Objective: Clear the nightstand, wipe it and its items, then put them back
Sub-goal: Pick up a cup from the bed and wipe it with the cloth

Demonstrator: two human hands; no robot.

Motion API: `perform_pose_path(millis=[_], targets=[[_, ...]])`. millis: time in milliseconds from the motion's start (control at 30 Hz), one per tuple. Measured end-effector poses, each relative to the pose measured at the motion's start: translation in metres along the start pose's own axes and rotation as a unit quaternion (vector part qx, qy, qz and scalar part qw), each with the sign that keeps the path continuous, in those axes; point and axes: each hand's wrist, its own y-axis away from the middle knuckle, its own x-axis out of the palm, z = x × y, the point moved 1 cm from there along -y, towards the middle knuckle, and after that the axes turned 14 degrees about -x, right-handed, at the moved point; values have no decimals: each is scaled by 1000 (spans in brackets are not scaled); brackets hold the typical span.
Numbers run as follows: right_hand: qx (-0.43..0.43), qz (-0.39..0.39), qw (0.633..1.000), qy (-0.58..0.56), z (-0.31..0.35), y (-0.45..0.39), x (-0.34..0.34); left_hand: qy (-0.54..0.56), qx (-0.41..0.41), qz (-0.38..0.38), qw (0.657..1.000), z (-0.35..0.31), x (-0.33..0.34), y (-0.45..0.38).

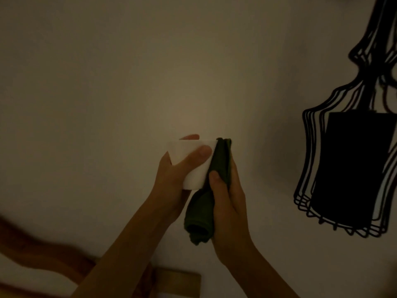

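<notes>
Dim wall [107, 82] bkgd; L hand [171, 177] grips white cup [191, 162], R hand [227, 203] presses green cloth [219, 160].

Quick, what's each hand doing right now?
Left hand: closed on the white cup.
Right hand: closed on the green cloth, pressed against the cup.

A white tapered cup [190, 163], held tilted in mid-air, touches a rolled dark green cloth [217, 183].

The cup [190, 164] sits in the left hand [171, 181], the rolled cloth [206, 203] touching its right side in the right hand [227, 203], with a wire-cage lamp [352, 164] far right.
</notes>
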Motion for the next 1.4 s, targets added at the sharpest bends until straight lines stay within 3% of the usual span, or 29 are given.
perform_pose_path(millis=[167,300,400,567,667,833,1067,1133,1200,1267,1333,1400], targets=[[-119,54,988,85,15,5,2,-37,26,-43,998,-6,6,6],[-139,68,983,100,19,4,-1,-127,87,-87,984,-6,5,14],[-149,74,983,78,19,11,2,-117,79,-44,989,-8,6,17],[-72,-1,996,50,12,0,-4,-112,74,31,990,-11,5,27],[17,-40,999,-29,12,-8,-8,-72,56,27,996,-10,1,28],[160,-122,954,-222,16,-19,-10,22,-12,19,999,1,-17,23],[226,20,959,-171,6,-7,-13,54,-21,-86,995,-3,-35,14],[201,64,965,-157,0,1,-21,51,-8,-106,993,-7,-45,12],[157,42,979,-123,0,8,-24,39,-1,-121,992,-9,-54,12],[10,41,999,31,3,11,-17,56,-17,-115,992,-6,-56,13],[-156,65,970,172,-1,16,-1,67,-42,-86,993,1,-52,15],[-249,96,932,244,-14,26,16,72,-70,-56,993,9,-45,18]])
